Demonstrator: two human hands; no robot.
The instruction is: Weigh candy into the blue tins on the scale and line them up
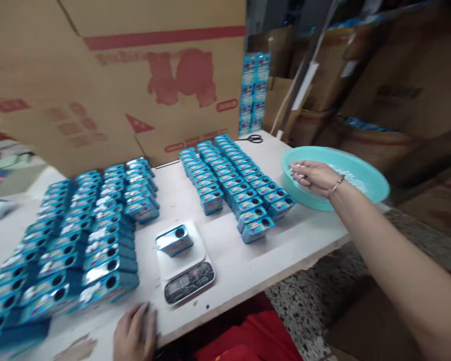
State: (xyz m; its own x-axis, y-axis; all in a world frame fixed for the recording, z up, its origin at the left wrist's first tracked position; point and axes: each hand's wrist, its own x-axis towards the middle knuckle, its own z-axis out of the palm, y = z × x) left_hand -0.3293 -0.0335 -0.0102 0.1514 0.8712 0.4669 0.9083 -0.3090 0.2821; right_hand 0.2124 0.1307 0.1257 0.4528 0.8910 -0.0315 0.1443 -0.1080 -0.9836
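Over the near-left rim of a turquoise basin [376,175], my right hand [315,176] has its fingers closed, with small white pieces [299,174] showing between them. More white pieces lie inside the basin; blur hides their exact kind. My left hand [135,333] rests at the table's front edge, its fingers apart and nothing visible in them. Between the hands, a kitchen scale [190,283] with a dark display carries one blue box [174,240], which has a round dark hole in its top.
Blue boxes with holes [108,250] stand in rows left of the scale, and more rows of boxes [229,175] stand behind it to the right. A large cardboard carton [116,90] closes off the back. Black scissors [253,139] lie near stacked blue packs [253,95].
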